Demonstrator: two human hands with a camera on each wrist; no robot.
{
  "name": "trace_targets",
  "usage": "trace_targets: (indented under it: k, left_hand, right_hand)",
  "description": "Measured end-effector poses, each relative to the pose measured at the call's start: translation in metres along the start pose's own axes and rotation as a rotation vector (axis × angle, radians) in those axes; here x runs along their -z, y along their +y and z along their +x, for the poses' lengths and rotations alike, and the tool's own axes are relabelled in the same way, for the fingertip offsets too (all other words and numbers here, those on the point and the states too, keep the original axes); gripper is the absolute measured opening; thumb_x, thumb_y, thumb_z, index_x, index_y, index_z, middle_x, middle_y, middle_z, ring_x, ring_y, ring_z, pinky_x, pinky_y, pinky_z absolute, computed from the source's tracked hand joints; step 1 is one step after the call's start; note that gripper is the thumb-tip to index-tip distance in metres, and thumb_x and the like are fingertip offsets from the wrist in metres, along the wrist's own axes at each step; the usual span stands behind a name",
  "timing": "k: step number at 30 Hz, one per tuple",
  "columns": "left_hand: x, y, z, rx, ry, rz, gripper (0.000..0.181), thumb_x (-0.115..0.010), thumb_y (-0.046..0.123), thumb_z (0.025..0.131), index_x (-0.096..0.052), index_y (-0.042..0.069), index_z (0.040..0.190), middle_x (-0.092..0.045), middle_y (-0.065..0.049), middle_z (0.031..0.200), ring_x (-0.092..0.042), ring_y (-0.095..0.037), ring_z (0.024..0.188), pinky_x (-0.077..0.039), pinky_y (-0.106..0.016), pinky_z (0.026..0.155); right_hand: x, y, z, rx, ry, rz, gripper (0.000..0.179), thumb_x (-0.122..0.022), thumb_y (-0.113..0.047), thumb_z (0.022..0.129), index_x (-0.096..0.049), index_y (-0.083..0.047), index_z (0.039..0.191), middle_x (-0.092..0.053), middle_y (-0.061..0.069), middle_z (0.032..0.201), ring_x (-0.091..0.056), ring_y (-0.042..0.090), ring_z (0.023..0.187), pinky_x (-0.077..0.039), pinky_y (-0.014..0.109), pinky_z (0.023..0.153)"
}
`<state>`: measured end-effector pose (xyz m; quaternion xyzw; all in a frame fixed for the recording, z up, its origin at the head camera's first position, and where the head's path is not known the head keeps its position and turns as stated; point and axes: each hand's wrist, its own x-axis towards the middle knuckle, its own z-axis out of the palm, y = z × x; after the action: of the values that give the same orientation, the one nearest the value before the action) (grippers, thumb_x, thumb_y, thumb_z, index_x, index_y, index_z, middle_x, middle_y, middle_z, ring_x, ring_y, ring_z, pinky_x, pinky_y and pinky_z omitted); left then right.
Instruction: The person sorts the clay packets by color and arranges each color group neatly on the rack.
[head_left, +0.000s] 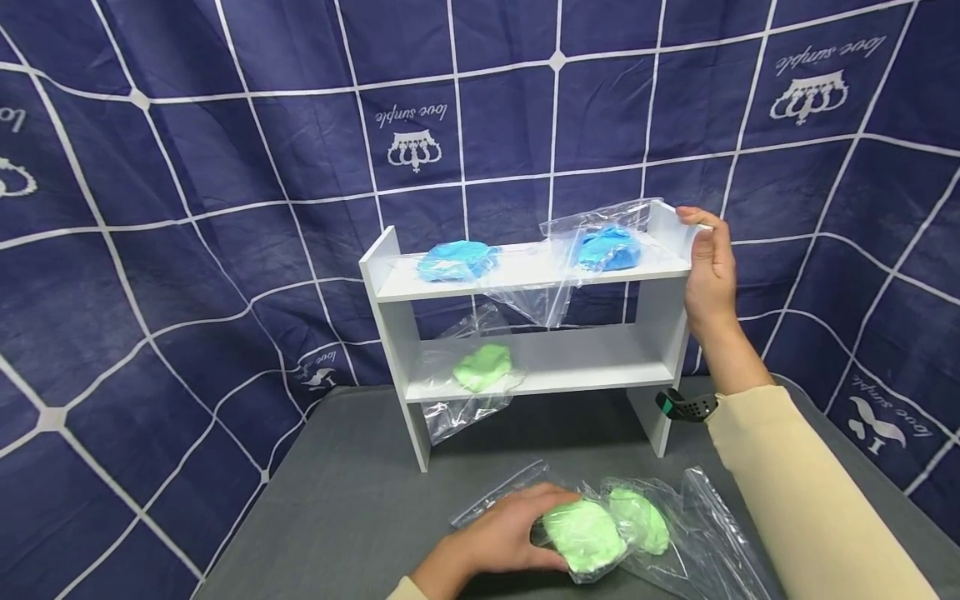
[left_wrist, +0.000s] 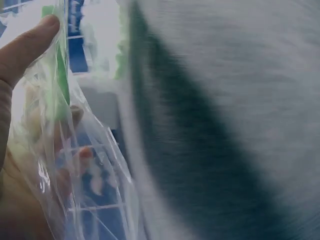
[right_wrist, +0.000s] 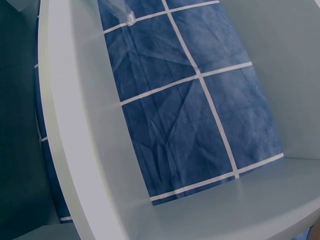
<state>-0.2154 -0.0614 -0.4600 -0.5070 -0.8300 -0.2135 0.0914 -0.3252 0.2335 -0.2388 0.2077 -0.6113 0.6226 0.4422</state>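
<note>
My left hand (head_left: 510, 533) grips a clear plastic bag with a light green, lumpy bundle (head_left: 583, 533) inside, low over the grey surface. In the left wrist view, thumb and fingers lie on either side of the green bundle (left_wrist: 59, 75). A second bagged green bundle (head_left: 639, 521) lies directly to its right. High on the right, my right hand (head_left: 711, 271) holds the side panel of a white two-tier shelf (head_left: 585, 354), fingers over its top edge. The right wrist view shows the shelf's boards (right_wrist: 95, 130); only a sliver of hand appears there.
On the upper board lie two bagged blue bundles, one left (head_left: 456, 261) and one right (head_left: 609, 249), their bags overhanging the front. A bagged green bundle (head_left: 482, 367) sits on the lower board's left. A navy checked curtain (head_left: 300, 150) hangs behind the grey surface (head_left: 337, 500).
</note>
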Motion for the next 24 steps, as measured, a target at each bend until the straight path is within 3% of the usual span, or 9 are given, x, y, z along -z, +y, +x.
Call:
trace_targets:
  k: [11, 18, 24]
  left_hand:
    - [0.048, 0.026, 0.024, -0.071, 0.183, 0.012, 0.082, -0.080, 0.042, 0.074, -0.042, 0.020, 0.144, -0.051, 0.006, 0.138, -0.050, -0.008, 0.127, -0.041, -0.024, 0.107]
    - [0.085, 0.041, 0.044, -0.155, 0.302, 0.088, 0.083, -0.083, 0.035, 0.073, -0.042, 0.013, 0.143, -0.052, -0.001, 0.138, -0.051, -0.012, 0.127, -0.039, -0.022, 0.109]
    - [0.119, 0.051, 0.058, -0.168, 0.401, 0.179, 0.083, -0.083, 0.032, 0.073, -0.043, 0.009, 0.142, -0.051, -0.005, 0.138, -0.052, -0.017, 0.127, -0.039, -0.025, 0.111]
  right_hand:
    - [-0.001, -0.001, 0.002, -0.001, 0.000, 0.029, 0.029, -0.030, -0.015, 0.103, -0.057, -0.005, 0.111, -0.059, 0.001, 0.129, -0.042, 0.014, 0.132, -0.025, 0.019, 0.111]
    - [0.000, 0.000, 0.001, -0.011, 0.002, 0.028, 0.030, -0.029, -0.016, 0.103, -0.057, -0.008, 0.111, -0.059, 0.000, 0.129, -0.042, 0.013, 0.133, -0.025, 0.018, 0.110]
    - [-0.001, 0.003, 0.001, 0.005, 0.011, 0.038, 0.030, -0.030, -0.015, 0.103, -0.056, -0.003, 0.112, -0.059, 0.001, 0.128, -0.043, 0.014, 0.131, -0.027, 0.019, 0.109]
